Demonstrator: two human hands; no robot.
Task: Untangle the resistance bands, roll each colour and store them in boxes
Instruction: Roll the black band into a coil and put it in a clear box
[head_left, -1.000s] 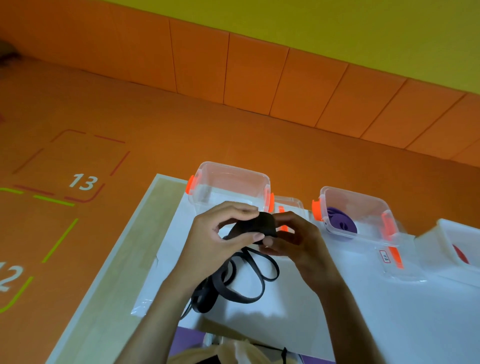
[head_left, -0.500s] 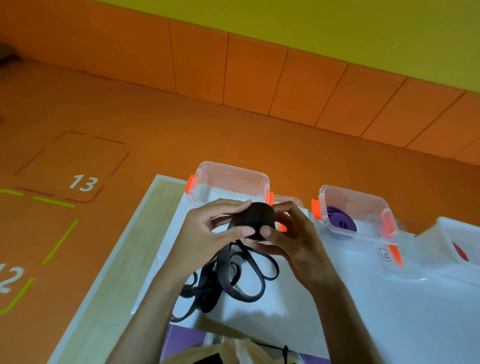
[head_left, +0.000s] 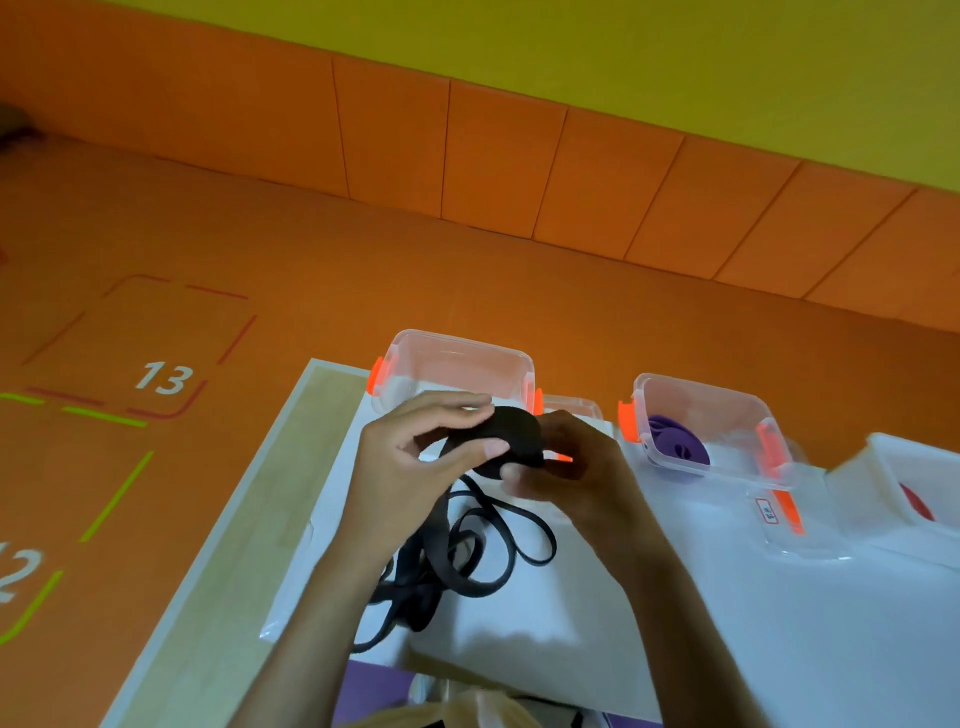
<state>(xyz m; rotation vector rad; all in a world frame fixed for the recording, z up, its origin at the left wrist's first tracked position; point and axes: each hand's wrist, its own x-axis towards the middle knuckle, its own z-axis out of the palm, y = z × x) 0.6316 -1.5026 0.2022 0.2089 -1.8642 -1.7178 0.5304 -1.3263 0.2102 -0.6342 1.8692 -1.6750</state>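
Note:
A partly rolled black band (head_left: 511, 434) is held above the white table (head_left: 779, 623). My left hand (head_left: 415, 467) pinches the roll from the left with thumb and fingers. My right hand (head_left: 566, 467) grips it from the right and below. The loose tail of the black band (head_left: 467, 561) hangs down and lies in loops on the table. Behind the hands stands a clear box with orange clips (head_left: 457, 358) with nothing visible inside. To its right, a second clear box (head_left: 758, 415) holds a rolled purple band (head_left: 675, 447).
A third box (head_left: 914, 457) at the right edge holds something red (head_left: 917, 501). A clear lid with an orange clip (head_left: 784, 525) lies by the purple box. The table's left edge (head_left: 234, 519) borders an orange floor with numbered markings. Purple material (head_left: 374, 691) shows at the bottom.
The black roll has turned a little in my hands and more tail has been wound on. The loose loops on the table have shifted slightly.

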